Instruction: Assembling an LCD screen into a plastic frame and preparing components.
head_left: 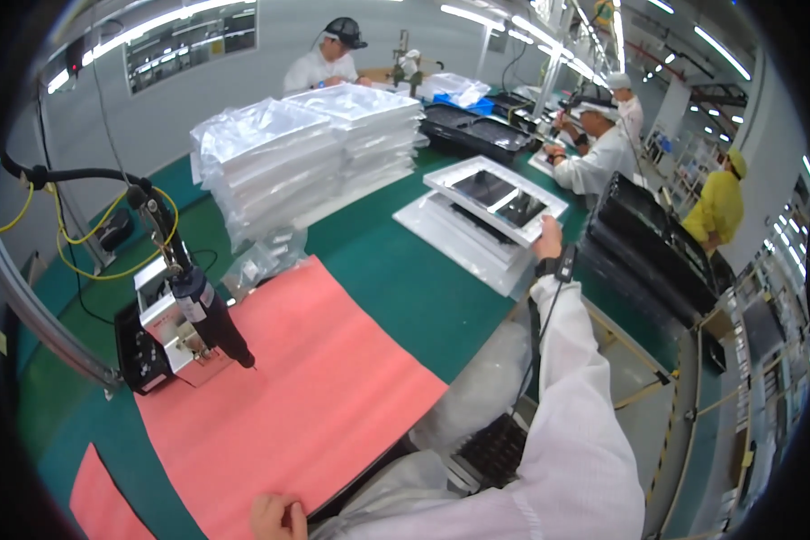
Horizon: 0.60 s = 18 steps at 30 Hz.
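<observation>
My right hand [549, 239], arm stretched out, grips the near right corner of a white tray [457, 169]. Dark, glossy flat panels [520, 208] lie in that tray. Below it is another white tray [432, 229], resting on the green table and also holding something dark, mostly covered. My left hand [279, 516] rests at the near edge of the pink mat [288, 360], its fingers curled in and nothing visible in them. Left of the mat's middle, a black electric screwdriver [209, 315] hangs tip down, well apart from both hands.
Stacked white trays in clear plastic [279, 162] stand at the back. A screw feeder box [175, 337] sits at the mat's left edge. Black trays [652, 243] are stacked on the right, with more black trays [477, 130] behind. Several co-workers sit or stand farther off.
</observation>
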Motion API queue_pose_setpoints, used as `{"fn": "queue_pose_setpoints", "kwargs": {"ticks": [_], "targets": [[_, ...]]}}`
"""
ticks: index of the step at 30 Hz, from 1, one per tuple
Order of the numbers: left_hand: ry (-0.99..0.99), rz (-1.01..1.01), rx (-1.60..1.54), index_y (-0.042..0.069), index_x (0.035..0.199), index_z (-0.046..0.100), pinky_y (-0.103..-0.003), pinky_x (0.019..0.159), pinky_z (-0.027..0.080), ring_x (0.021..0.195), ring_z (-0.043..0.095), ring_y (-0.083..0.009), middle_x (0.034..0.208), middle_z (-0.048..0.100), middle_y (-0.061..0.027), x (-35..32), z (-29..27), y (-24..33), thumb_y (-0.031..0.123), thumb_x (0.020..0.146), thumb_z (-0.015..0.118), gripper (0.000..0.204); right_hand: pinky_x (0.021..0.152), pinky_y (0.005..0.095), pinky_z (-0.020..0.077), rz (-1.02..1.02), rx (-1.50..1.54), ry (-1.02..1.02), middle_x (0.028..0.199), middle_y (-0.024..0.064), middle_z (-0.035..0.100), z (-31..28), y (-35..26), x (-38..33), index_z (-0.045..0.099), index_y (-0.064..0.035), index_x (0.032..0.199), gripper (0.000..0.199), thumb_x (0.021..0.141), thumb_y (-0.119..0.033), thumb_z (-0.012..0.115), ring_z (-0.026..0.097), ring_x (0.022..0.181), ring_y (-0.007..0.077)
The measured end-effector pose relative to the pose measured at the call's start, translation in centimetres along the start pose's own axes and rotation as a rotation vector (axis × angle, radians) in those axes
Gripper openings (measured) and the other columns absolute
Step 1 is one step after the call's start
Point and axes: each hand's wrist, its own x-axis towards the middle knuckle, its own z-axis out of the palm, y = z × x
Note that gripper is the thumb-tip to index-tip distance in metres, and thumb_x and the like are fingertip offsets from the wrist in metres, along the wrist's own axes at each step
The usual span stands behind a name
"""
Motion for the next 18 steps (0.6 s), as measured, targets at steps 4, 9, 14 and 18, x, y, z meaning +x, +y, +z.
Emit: {"fn": "queue_pose_setpoints", "kwargs": {"ticks": [4, 9, 14, 18], "targets": [[-0.016, -0.004, 0.022, 0.003, 0.095, 0.065, -0.042, 0.073, 0.047, 0.084, 0.059, -0.0358, 0.089, 0.062, -0.0162, 0.0, 0.1, -0.2, 0.004, 0.085, 0.061, 0.011, 0.092, 0.0445, 0.0501, -0.007, -0.005, 0.02, 0.109, 0.0162, 0.064, 0.0, -0.1, -0.3, 0.056, 0.0034, 0.114, 0.035, 0.083, -0.012, 0.059, 0.063, 0.102, 0.033], [-0.011, -0.02, 0.043, 0.003, 0.094, 0.066, -0.041, 0.073, 0.048, 0.083, 0.059, -0.0356, 0.089, 0.062, -0.016, 0.0, 0.1, -0.2, 0.004, 0.085, 0.061, 0.01, 0.093, 0.0457, 0.0497, -0.037, -0.073, 0.017, 0.116, 0.0211, 0.061, 0.3, 0.2, -0.5, 0.05, 0.0079, 0.119, 0.037, 0.089, -0.013, 0.051, 0.063, 0.106, 0.0353], [0.001, -0.008, 0.003, 0.004, 0.095, 0.066, -0.041, 0.074, 0.048, 0.085, 0.059, -0.0349, 0.089, 0.063, -0.0155, 0.3, 0.1, 0.1, 0.005, 0.086, 0.061, 0.01, 0.093, 0.0454, 0.0498, -0.018, -0.028, 0.02, 0.114, 0.0192, 0.062, -0.7, 0.1, 0.8, 0.053, 0.0064, 0.118, 0.038, 0.086, -0.012, 0.055, 0.063, 0.103, 0.0349], [-0.016, -0.02, 0.008, 0.004, 0.095, 0.066, -0.041, 0.075, 0.048, 0.086, 0.059, -0.0346, 0.09, 0.063, -0.0153, 0.2, 0.2, -0.1, 0.005, 0.086, 0.062, 0.01, 0.091, 0.0458, 0.0505, -0.045, -0.01, 0.016, 0.111, 0.0173, 0.063, -1.1, 0.4, 1.1, 0.055, 0.0059, 0.116, 0.038, 0.084, -0.013, 0.06, 0.064, 0.099, 0.0344]]}}
